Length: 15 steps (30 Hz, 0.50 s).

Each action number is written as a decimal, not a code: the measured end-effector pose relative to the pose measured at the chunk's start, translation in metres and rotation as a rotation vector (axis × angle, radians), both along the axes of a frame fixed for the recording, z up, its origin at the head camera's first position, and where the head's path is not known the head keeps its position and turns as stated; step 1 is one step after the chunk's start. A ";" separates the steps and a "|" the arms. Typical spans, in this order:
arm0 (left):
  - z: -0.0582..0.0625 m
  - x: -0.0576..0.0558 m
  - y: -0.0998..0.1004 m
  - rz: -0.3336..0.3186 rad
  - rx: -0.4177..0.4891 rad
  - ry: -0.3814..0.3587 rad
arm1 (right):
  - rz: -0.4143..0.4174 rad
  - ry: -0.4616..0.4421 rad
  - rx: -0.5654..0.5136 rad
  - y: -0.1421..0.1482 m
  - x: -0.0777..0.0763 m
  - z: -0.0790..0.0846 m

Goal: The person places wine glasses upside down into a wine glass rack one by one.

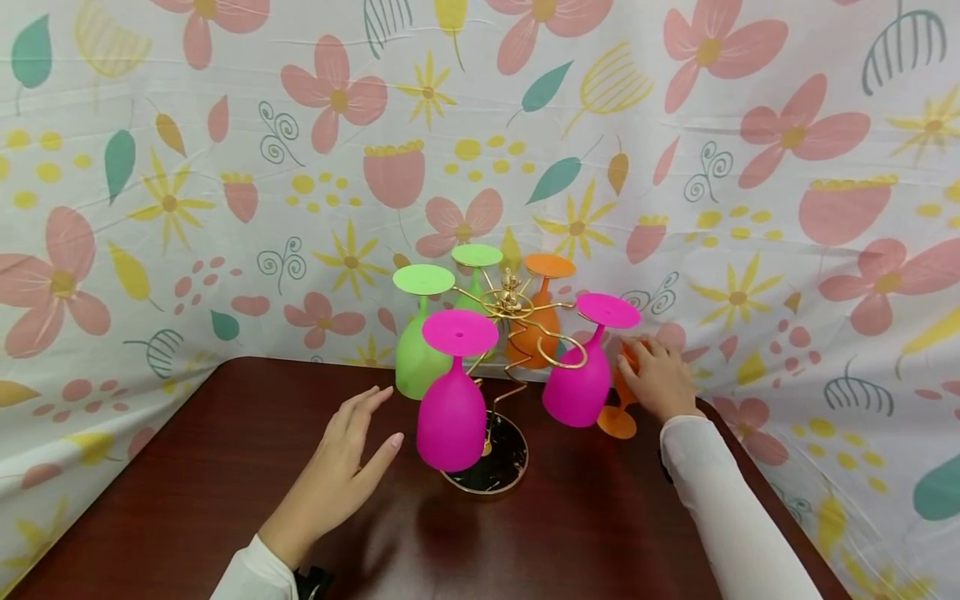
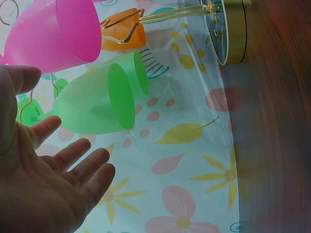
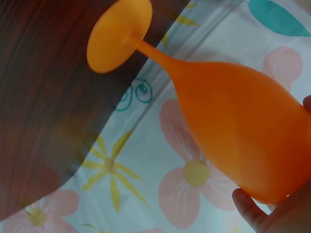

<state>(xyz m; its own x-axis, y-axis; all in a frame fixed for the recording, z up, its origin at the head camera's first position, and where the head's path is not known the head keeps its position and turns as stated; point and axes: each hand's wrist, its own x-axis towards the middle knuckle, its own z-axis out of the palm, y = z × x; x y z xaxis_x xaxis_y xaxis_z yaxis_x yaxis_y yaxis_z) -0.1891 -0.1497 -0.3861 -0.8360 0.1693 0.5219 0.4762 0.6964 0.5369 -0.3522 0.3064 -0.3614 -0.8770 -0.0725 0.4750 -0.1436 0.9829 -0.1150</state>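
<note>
At the table's right side my right hand (image 1: 660,379) grips an orange wine glass (image 3: 238,121) around the rim end of its bowl. Its foot points down; whether that touches the table, I cannot tell. My left hand (image 1: 337,467) has its fingers extended and holds nothing, left of a gold wire glass rack (image 1: 517,367). Upside down on the rack hang a front magenta glass (image 1: 452,417), a right magenta glass (image 1: 577,383), a near green glass (image 2: 92,102), a far green glass (image 1: 472,300) and another orange glass (image 1: 542,329), partly hidden.
The rack's round black base (image 1: 498,471) with a gold rim stands on a dark reddish wooden table (image 1: 187,492). One gold loop (image 1: 566,354) bears no glass. A flower-patterned cloth (image 1: 225,167) hangs behind and along the sides of the table.
</note>
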 end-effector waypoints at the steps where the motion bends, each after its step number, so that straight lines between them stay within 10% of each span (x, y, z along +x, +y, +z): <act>1: 0.000 0.000 0.000 0.000 0.001 0.001 | -0.001 0.007 0.006 0.000 0.001 0.000; 15: 0.001 0.001 -0.001 -0.013 -0.014 -0.023 | -0.044 -0.024 0.004 0.006 0.010 0.004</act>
